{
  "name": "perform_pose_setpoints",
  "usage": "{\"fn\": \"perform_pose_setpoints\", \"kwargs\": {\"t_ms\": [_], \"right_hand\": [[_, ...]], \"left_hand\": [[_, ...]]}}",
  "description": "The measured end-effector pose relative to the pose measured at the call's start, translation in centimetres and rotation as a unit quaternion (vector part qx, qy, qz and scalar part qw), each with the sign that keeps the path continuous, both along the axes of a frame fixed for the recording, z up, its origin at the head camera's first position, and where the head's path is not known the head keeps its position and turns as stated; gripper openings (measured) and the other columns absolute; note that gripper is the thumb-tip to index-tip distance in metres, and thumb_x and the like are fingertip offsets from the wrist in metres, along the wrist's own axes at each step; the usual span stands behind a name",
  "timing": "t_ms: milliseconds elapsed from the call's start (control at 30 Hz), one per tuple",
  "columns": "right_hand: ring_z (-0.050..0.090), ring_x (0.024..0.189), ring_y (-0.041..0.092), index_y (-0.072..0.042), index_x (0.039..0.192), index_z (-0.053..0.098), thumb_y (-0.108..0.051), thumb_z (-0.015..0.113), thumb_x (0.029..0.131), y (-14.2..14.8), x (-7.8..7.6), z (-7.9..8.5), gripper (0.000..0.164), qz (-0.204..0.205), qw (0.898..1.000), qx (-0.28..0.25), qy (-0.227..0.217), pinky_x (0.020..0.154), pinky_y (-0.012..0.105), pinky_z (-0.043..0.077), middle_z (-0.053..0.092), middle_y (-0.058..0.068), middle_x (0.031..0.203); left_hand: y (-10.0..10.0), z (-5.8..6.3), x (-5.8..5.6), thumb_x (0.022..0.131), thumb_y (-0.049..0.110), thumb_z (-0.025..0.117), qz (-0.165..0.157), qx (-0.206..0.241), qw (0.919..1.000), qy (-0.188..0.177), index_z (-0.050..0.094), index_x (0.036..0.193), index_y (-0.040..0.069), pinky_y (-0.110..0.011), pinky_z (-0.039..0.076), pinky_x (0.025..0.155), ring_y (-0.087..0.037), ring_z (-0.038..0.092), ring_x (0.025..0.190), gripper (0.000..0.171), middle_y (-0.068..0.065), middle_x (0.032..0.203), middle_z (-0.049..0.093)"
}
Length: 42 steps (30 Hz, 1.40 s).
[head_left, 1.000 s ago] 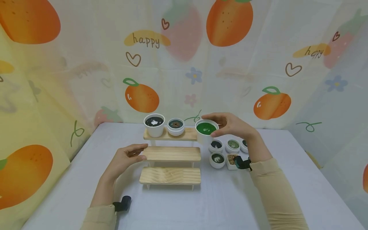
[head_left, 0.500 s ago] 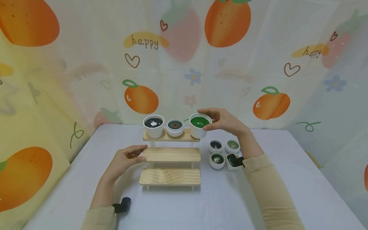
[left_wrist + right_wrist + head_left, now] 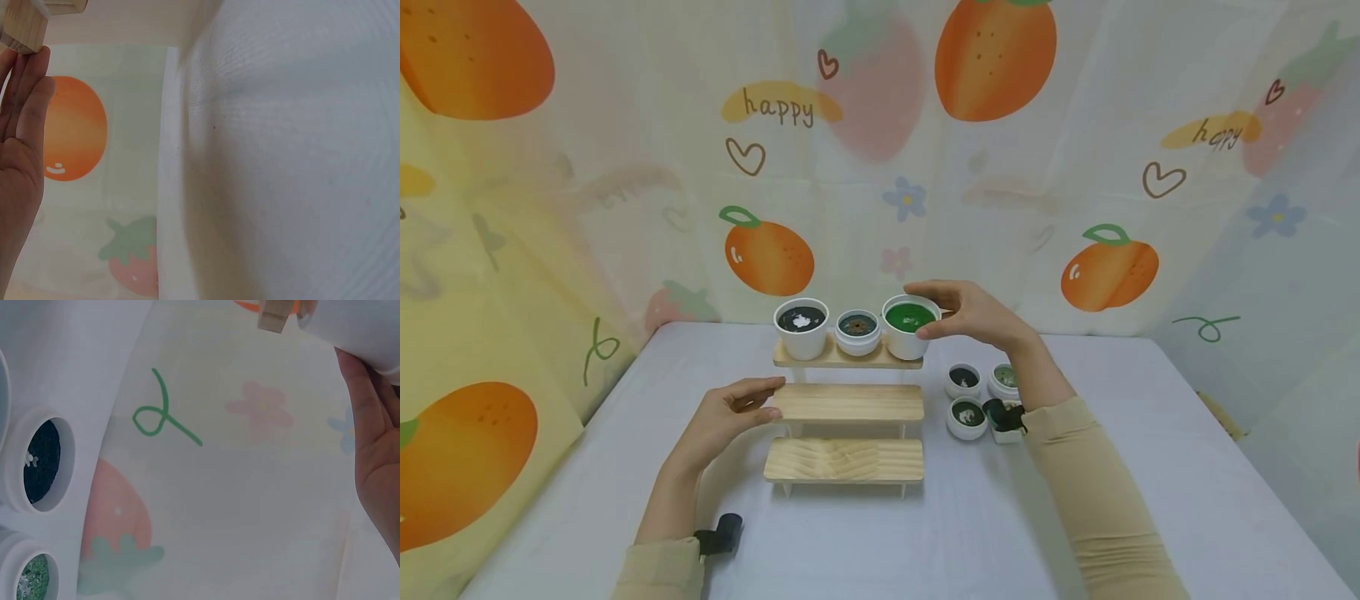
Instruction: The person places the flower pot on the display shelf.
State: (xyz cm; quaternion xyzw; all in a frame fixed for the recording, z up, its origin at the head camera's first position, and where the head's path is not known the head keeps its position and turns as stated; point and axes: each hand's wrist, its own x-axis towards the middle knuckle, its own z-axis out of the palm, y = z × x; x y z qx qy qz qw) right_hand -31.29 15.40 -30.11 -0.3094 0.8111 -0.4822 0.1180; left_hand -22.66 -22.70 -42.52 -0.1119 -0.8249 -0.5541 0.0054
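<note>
A three-tier wooden display stand point(image 3: 847, 403) with pale boards stands at the middle of the table. My right hand point(image 3: 973, 315) grips a white cup with green contents point(image 3: 911, 317) by its right side, fingers behind and thumb in front. This cup is upright at the top board's right end; whether it bears its full weight there I cannot tell. Beside it on that board are a small white jar point(image 3: 857, 333) and a white cup with dark contents point(image 3: 802, 327). My left hand point(image 3: 721, 418) holds the middle board's left end between fingers and thumb; its fingertips point(image 3: 41, 57) meet the wood.
Right of the stand, several small white pots sit on the white table point(image 3: 865, 550), among them a dark-filled pot point(image 3: 963, 380), a green-filled pot point(image 3: 1004, 379) and a dark-and-white pot point(image 3: 967, 417). My right forearm partly covers the group. A printed fruit curtain point(image 3: 880, 200) hangs behind.
My right hand has carried the green-filled cup leftward, from beyond the top board's right end to beside the small jar. My left hand has stayed on the middle board.
</note>
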Motion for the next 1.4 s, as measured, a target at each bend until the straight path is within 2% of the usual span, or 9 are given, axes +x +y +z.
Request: {"fn": "perform_pose_setpoints", "kwargs": {"t_ms": [133, 467, 667, 1033, 1267, 1400], "right_hand": [[0.047, 0.141, 0.027, -0.011, 0.147, 0.046, -0.013, 0.077, 0.083, -0.20, -0.19, -0.10, 0.071, 0.001, 1.000, 0.005, 0.001, 0.108, 0.044, 0.047, 0.047, 0.008, 0.153], [0.043, 0.143, 0.027, -0.011, 0.147, 0.046, -0.014, 0.077, 0.083, -0.50, -0.19, -0.46, 0.071, 0.003, 1.000, 0.004, -0.006, 0.114, 0.051, 0.043, 0.046, 0.008, 0.154], [0.042, 0.144, 0.026, -0.014, 0.147, 0.046, -0.015, 0.077, 0.084, -0.58, -0.26, -0.59, 0.071, 0.001, 1.000, 0.003, -0.008, 0.113, 0.051, 0.043, 0.046, 0.006, 0.155], [0.040, 0.146, 0.027, -0.014, 0.149, 0.044, -0.017, 0.077, 0.083, -0.49, -0.10, -0.62, 0.073, -0.007, 1.000, 0.003, -0.008, 0.115, 0.052, 0.042, 0.042, 0.009, 0.157], [0.039, 0.147, 0.028, -0.013, 0.153, 0.037, -0.020, 0.077, 0.083, -0.30, 0.09, -0.65, 0.080, -0.011, 1.000, 0.003, -0.014, 0.118, 0.052, 0.039, 0.042, 0.008, 0.157], [0.037, 0.148, 0.029, -0.013, 0.153, 0.036, -0.021, 0.076, 0.085, 0.04, 0.24, -0.76, 0.080, -0.014, 1.000, -0.008, -0.016, 0.120, 0.054, 0.035, 0.042, 0.009, 0.157]], "left_hand": [[0.03, 0.05, 0.05, 0.084, 0.026, 0.079, 0.001, 0.000, 1.0000, -0.004, 0.064, 0.131, 0.013, -0.006, 0.048, 0.095, 0.014, 0.058, 0.109, 0.052, -0.015, 0.136, 0.063], [-0.11, -0.18, -0.04, 0.082, 0.028, 0.080, 0.004, 0.000, 1.0000, -0.006, 0.064, 0.131, 0.011, -0.008, 0.050, 0.095, 0.015, 0.059, 0.109, 0.054, 0.000, 0.131, 0.068], [-0.09, -0.19, -0.09, 0.083, 0.028, 0.080, 0.005, -0.001, 1.0000, -0.005, 0.064, 0.131, 0.011, -0.010, 0.050, 0.096, 0.014, 0.059, 0.109, 0.053, -0.007, 0.133, 0.066], [-0.10, -0.12, -0.13, 0.082, 0.029, 0.080, 0.004, -0.001, 1.0000, -0.006, 0.065, 0.131, 0.011, -0.007, 0.049, 0.094, 0.015, 0.058, 0.109, 0.054, 0.001, 0.130, 0.067], [-0.13, -0.07, -0.16, 0.083, 0.028, 0.080, 0.002, -0.002, 1.0000, -0.006, 0.064, 0.131, 0.011, -0.006, 0.049, 0.095, 0.015, 0.058, 0.110, 0.053, -0.011, 0.135, 0.065], [-0.15, -0.14, -0.20, 0.082, 0.028, 0.081, 0.003, -0.001, 1.0000, -0.009, 0.065, 0.131, 0.012, -0.006, 0.049, 0.095, 0.015, 0.058, 0.110, 0.054, -0.005, 0.132, 0.066]]}}
